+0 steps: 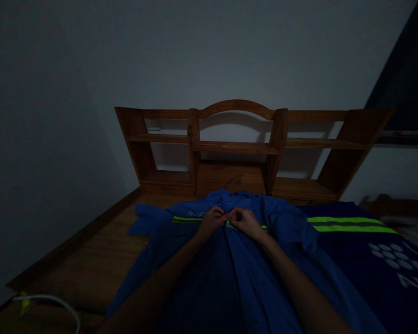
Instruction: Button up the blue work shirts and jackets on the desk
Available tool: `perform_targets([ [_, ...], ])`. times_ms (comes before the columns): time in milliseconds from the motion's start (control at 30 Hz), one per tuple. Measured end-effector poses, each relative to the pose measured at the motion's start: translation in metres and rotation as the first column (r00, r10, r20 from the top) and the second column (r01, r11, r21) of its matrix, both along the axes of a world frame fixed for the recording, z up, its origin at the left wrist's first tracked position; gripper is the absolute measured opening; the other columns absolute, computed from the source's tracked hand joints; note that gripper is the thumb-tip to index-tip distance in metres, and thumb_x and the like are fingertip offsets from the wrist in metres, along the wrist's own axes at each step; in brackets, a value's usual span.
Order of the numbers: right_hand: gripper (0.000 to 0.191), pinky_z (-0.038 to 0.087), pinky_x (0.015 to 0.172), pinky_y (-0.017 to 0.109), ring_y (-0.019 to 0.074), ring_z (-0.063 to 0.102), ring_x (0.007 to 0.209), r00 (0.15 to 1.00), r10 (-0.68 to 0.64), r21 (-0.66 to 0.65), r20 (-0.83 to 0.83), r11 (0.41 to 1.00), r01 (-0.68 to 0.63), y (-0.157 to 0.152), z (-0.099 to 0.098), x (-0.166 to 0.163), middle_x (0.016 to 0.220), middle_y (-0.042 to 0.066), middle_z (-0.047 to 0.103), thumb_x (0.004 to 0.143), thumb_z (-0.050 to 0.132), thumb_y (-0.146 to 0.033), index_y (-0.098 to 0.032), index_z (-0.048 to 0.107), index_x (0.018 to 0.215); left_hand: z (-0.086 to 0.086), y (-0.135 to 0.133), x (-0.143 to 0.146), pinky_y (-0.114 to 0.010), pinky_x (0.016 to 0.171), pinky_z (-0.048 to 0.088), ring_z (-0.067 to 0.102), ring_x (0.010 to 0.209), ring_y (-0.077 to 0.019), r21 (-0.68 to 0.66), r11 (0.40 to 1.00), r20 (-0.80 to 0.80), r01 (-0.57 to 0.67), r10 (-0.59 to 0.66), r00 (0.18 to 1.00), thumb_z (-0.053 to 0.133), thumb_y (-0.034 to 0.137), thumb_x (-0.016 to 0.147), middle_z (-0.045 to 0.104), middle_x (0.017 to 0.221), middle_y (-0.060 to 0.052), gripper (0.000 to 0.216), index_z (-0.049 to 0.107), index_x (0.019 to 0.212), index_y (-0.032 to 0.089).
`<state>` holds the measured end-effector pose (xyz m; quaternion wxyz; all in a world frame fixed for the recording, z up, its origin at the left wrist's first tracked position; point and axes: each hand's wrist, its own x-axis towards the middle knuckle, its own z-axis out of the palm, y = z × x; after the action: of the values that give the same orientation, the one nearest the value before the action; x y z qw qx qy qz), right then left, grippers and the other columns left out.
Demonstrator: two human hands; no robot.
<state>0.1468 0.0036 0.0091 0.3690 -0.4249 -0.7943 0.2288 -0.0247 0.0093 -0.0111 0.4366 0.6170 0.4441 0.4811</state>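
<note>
Dim room, shelved headboard behind | blue shirt spread on the wooden bed, striped navy garment crowding its right, white cable lower left | left hand, right hand both pinched nearly closed on the shirt's front opening, forearms blocking part!

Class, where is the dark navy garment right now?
In the head view, the dark navy garment lies at the right, beside the blue shirt.

Rumpled, lime-striped blue garment

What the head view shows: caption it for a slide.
Left hand and right hand pinch a blue shirt, headboard beyond.
</note>
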Motion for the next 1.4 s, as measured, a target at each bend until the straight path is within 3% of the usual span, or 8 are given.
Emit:
perform_targets([
  [267, 0.013, 0.041, 0.058, 0.019, 0.0117, 0.057, 0.064, 0.999, -0.004, 0.021, 0.05, 1.0, 0.003, -0.001, -0.001, -0.002, 0.071, -0.001, 0.063, 0.071, 0.056, -0.017, -0.017, 0.063, 0.082, -0.008, 0.009, -0.003, -0.02, 0.048, 0.037, 0.052, 0.048, -0.01, -0.043, 0.999, 0.004, 0.017, -0.017, 1.0, 0.066, 0.034, 0.063, 0.057, 0.053, 0.005, 0.028, 0.051, 0.079, 0.017],
  [467, 0.011, 0.04, 0.058, 0.019, 0.0117, 0.056, 0.063, 0.998, -0.015, 0.043, 0.067, 0.999, 0.012, -0.002, -0.001, -0.003, 0.071, -0.001, 0.063, 0.071, 0.058, -0.018, -0.017, 0.062, 0.081, -0.003, 0.008, -0.006, -0.019, 0.047, 0.036, 0.05, 0.045, -0.0088, -0.096, 0.992, 0.04, 0.078, -0.074, 0.996, 0.064, 0.024, 0.06, 0.055, 0.05, 0.007, 0.025, 0.049, 0.078, 0.018],
  [900, 0.012, 0.04, 0.059, 0.019, 0.0114, 0.058, 0.065, 0.998, -0.003, 0.002, 0.056, 1.0, 0.003, -0.001, -0.003, -0.003, 0.072, 0.0, 0.063, 0.071, 0.056, -0.017, -0.017, 0.063, 0.081, -0.004, 0.012, -0.007, -0.019, 0.045, 0.034, 0.047, 0.042, -0.0087, -0.153, 0.986, 0.067, 0.07, -0.06, 0.996, 0.061, 0.016, 0.055, 0.053, 0.047, 0.008, 0.024, 0.048, 0.076, 0.017],
  [1400, 0.012, 0.039, 0.057, 0.019, 0.0113, 0.057, 0.064, 0.999, -0.01, 0.008, 0.047, 1.0, 0.01, -0.003, -0.001, -0.003, 0.071, -0.001, 0.062, 0.072, 0.056, -0.019, -0.017, 0.063, 0.082, -0.005, 0.011, -0.008, -0.018, 0.044, 0.032, 0.046, 0.042, -0.0068, -0.124, 0.988, 0.069, 0.087, -0.078, 0.995, 0.068, 0.02, 0.053, 0.051, 0.046, 0.009, 0.025, 0.051, 0.072, 0.016],
])
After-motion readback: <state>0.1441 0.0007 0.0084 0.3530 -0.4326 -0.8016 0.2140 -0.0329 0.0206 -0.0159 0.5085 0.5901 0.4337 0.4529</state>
